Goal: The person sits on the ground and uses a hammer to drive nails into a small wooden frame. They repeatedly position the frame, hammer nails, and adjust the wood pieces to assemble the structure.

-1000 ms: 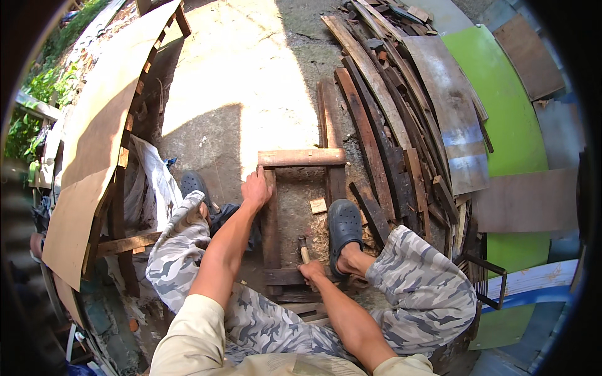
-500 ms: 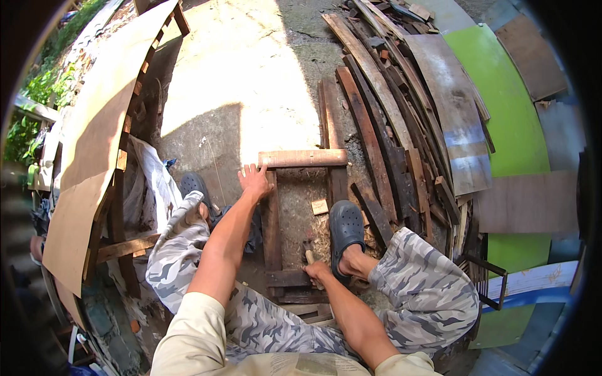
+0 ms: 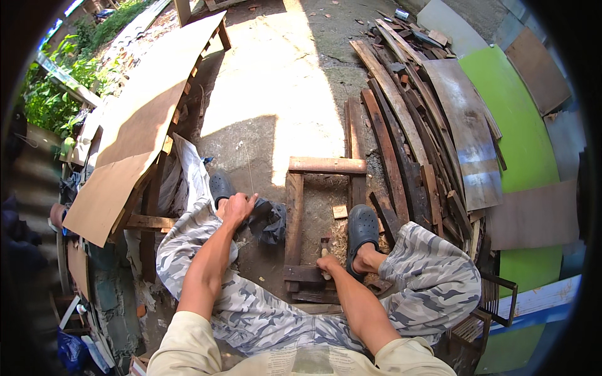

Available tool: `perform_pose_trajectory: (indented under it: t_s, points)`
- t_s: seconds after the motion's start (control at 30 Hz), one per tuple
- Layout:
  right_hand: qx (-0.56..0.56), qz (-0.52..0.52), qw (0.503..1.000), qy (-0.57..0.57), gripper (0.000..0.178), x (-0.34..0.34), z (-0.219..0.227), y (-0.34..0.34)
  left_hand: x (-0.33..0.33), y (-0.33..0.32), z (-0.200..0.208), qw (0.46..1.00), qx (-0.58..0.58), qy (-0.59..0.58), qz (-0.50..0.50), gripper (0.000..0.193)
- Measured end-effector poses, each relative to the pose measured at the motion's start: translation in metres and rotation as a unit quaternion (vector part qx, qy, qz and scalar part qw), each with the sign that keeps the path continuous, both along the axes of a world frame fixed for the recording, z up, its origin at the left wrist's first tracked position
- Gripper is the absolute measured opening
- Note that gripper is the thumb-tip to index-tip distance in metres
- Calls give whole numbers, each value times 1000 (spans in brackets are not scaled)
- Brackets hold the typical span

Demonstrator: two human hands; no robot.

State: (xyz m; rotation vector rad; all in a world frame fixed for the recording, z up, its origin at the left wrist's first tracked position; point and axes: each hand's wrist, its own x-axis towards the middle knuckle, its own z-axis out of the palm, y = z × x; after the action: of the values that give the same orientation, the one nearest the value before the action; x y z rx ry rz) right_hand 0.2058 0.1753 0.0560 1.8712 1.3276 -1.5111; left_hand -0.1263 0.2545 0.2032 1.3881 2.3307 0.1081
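My right hand (image 3: 328,263) is closed around the pale wooden handle of a hammer (image 3: 325,244), its dark head pointing away from me. It is low over the frame, beside the right clog (image 3: 362,227). My left hand (image 3: 238,208) is closed near the left clog (image 3: 221,185) and a black plastic bag (image 3: 268,220); what its fingers hold, if anything, is too small to make out. Between my feet lies a wooden frame of dark rails (image 3: 293,219), with a lighter crosspiece (image 3: 327,165) across the far end and a dark crosspiece (image 3: 304,274) at the near end.
A small wood block (image 3: 340,212) and shavings lie inside the frame. Long planks (image 3: 385,150) are piled to the right, beside sheets of board (image 3: 464,135) and a green panel (image 3: 514,106). A brown board (image 3: 125,150) on supports stands at left.
My left hand has let go of the frame's far left corner and moved left and nearer, beside the left foot. My right hand keeps the hammer. The view has shifted.
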Motion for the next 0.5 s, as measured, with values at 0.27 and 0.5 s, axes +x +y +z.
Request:
perform_pose_trajectory:
  t_s: [0.27,0.5]
  points:
    - [-17,59,997,41,33,-28,38,12,27,-92,-47,995,24,-87,42,41]
    - [90,63,994,16,30,-25,73,9,76,-112,-72,993,-12,-31,-116,44]
